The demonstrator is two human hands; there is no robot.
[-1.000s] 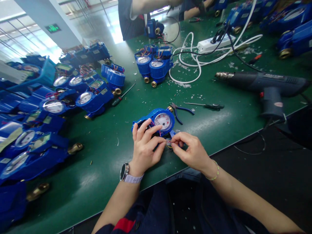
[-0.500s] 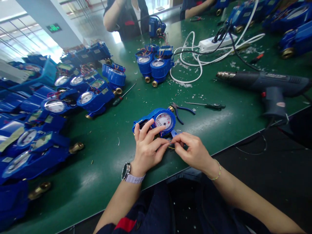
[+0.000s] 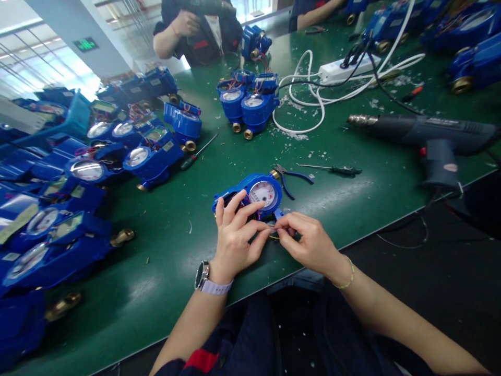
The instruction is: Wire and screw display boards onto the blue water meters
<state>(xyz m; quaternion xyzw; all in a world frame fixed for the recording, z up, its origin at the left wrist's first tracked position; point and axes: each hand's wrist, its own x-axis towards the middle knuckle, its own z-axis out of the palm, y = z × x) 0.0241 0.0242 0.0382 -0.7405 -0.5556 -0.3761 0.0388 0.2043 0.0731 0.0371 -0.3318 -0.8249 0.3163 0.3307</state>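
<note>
A blue water meter with a round white dial lies on the green table in front of me. My left hand reaches over its near side, thumb and forefinger pinched on thin wires beside the meter, the other fingers spread above the casing. Fingertip to fingertip with it, my right hand pinches the same thin wires. The exact wire ends are too small to make out between the fingers. Just beyond the meter lie blue-handled cutting pliers and a screwdriver.
Blue meters crowd the left side; two more meters stand ahead. A heat gun rests at right. Behind it are a white power strip, looped cable and plastic scraps. Another screwdriver lies left. Across sits a co-worker.
My hands stay nearly in place, pinching at the wires with slight finger movement. Across the table, the co-worker's hand has come lower, now holding a dark heat gun, and a meter there has turned.
</note>
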